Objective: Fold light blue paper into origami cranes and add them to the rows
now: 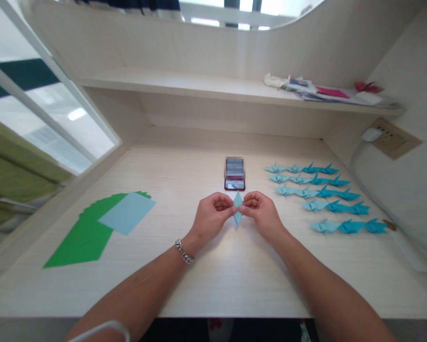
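Observation:
A light blue piece of origami paper (238, 219), folded into a narrow diamond, stands between my two hands above the middle of the desk. My left hand (213, 214) pinches its left side with the thumb and fingers. On the other side, my right hand (263, 213) grips the right edge the same way, and the thumbs nearly meet at its centre. Just beyond the paper lies a smartphone (234, 184) with a lit, blurred screen. Rows of folded paper cranes (320, 192), pale to bright blue, sit to the right.
Fanned green sheets (78, 237) lie at the left with a pale blue sheet (128, 213) on top. A shelf (199, 88) spans the back and carries papers (327, 92). Along the right side, a white cable (370, 194) runs from a wall socket (394, 137).

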Available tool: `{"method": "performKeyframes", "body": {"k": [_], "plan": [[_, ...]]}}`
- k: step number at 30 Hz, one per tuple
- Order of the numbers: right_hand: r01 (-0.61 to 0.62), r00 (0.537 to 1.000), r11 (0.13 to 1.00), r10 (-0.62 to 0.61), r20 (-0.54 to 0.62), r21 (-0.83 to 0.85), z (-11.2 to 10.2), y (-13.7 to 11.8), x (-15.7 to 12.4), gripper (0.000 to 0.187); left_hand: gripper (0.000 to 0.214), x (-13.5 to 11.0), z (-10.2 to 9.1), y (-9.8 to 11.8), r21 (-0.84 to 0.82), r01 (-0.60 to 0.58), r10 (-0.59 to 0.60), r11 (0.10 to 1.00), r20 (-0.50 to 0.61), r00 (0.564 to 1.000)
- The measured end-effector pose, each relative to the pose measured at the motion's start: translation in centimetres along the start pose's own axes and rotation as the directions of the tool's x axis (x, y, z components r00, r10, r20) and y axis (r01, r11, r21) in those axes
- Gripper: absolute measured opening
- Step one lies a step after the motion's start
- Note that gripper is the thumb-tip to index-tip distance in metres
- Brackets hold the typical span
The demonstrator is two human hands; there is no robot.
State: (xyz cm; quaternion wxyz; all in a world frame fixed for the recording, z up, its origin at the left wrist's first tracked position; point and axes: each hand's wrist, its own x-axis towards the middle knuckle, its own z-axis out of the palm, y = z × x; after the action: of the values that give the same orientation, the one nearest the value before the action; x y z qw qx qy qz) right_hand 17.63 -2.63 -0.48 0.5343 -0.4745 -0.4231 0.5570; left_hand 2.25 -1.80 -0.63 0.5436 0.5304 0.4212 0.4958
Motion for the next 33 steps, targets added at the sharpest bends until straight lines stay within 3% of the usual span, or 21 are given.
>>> {"method": "performKeyframes", "body": {"k": [5,8,11,14,17,24,27,33], "plan": [[-0.068,0.995,0.997,0.064,0.082,0.042,0.1,0.3,0.0,0.043,0.024,0.0,-0.2,0.1,-0.009,-0.012,0.012,1.000,-0.058,0.998],[-0.043,0.993,0.999,0.044,0.110,-0.011,0.2,0.6,0.0,0.041,0.025,0.2,-0.3,0.0,-0.006,-0.009,0.008,1.000,-0.090,0.996],[0.071,0.997,0.991,-0.067,0.042,-0.117,0.2,0.7,-0.1,0.033,0.027,0.3,-0.3,-0.1,0.007,-0.015,0.015,1.000,-0.111,0.994],[0.238,0.962,0.915,-0.267,-0.047,-0.326,0.2,0.4,-0.6,0.018,0.029,0.3,-0.3,-0.2,0.043,-0.039,0.045,0.998,-0.149,0.988],[0.331,0.929,0.833,-0.370,-0.001,-0.443,0.3,0.0,-1.0,0.015,0.027,0.1,-0.3,-0.2,0.093,-0.059,0.074,0.994,-0.169,0.983],[0.230,0.972,0.915,-0.197,0.130,-0.333,0.1,0.6,-0.4,0.025,0.019,-0.4,0.1,0.0,0.130,-0.081,0.089,0.988,-0.061,0.994],[0.164,0.983,0.954,-0.137,0.122,-0.252,-0.2,1.1,0.1,0.025,0.022,-0.1,-0.1,-0.1,0.143,-0.081,0.092,0.986,-0.071,0.993],[0.041,0.993,0.985,-0.021,0.118,-0.170,-0.3,1.4,0.2,0.025,0.021,0.4,-0.7,-0.4,0.215,-0.078,0.071,0.974,0.040,0.997]]}}
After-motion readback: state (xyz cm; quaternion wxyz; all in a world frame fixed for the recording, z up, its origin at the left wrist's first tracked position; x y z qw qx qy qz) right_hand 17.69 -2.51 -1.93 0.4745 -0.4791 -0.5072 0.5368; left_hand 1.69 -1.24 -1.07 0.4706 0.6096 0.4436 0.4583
